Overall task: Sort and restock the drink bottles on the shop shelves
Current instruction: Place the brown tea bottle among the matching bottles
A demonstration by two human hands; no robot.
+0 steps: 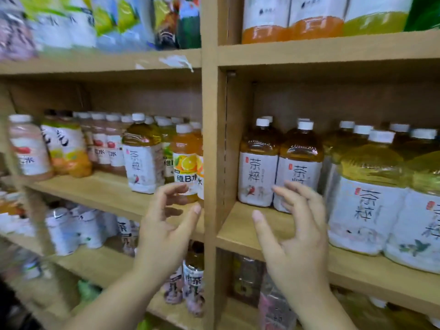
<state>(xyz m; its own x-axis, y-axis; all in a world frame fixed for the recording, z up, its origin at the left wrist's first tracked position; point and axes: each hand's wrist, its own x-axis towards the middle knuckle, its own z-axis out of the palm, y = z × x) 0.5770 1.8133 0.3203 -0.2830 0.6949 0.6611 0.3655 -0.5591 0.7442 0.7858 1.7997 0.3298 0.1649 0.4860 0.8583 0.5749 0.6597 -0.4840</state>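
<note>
Both hands are raised in front of the wooden shelves (pixel 238 232), one on each side of the upright divider (pixel 210 139). The left hand (pixel 164 229) is open, its fingers spread and lightly bent, and it holds nothing. Its fingertips overlap the foot of one orange vitamin-water bottle (pixel 185 163) at the right end of the left compartment; whether they touch it cannot be told. Just left of that bottle stands a lone brown tea bottle (pixel 142 160).

The right hand (pixel 297 239) is likewise open and empty. Its fingers fan out in front of a pair of brown tea bottles (pixel 258 167), which stand side by side at the near left of the right compartment. White caps of more bottles show behind them. To their right stand larger yellow-green tea bottles (pixel 371 194), two at the near edge, with five white caps plainly visible over that group.

At the far left of the same shelf level is one blurred pink bottle (pixel 28 151). On the shelf above, to the right, stand two orange drinks (pixel 265 32) and one yellow drink (pixel 376 22).
</note>
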